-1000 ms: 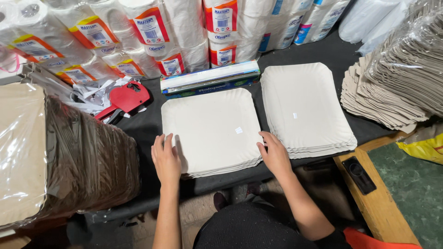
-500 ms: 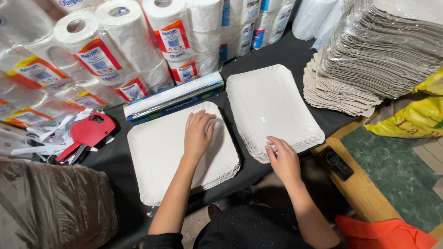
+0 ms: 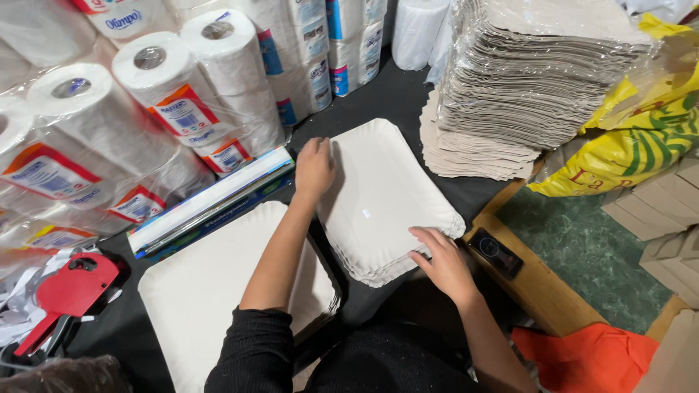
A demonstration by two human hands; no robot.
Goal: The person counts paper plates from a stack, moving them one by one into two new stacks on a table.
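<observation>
Head view, looking down on a dark counter (image 3: 393, 94). Left hand (image 3: 314, 169) laid on the far left edge of the right-hand stack of paper trays (image 3: 386, 207), fingers curled loosely over the rim — not clamped shut. Right hand (image 3: 440, 266) at the near right corner of the same stack, fingers (image 3: 422, 236) spread and resting on the top tray, thumb against the stack's edge. Stack placed mid-counter, one corner pointing away from the person. Second stack of paper trays (image 3: 196, 306) just beside it on the left, partly crossed by the left forearm in a black sleeve. Long flat box (image 3: 211, 204) beyond that second stack, and behind it wrapped paper rolls (image 3: 167, 94). Red price gun (image 3: 62, 295) at the left edge. Tall wrapped pile of trays (image 3: 524, 80) at the right — a yellow bag (image 3: 641, 138) next to it. Small dark device (image 3: 495, 252) on the wooden ledge near the right hand.
</observation>
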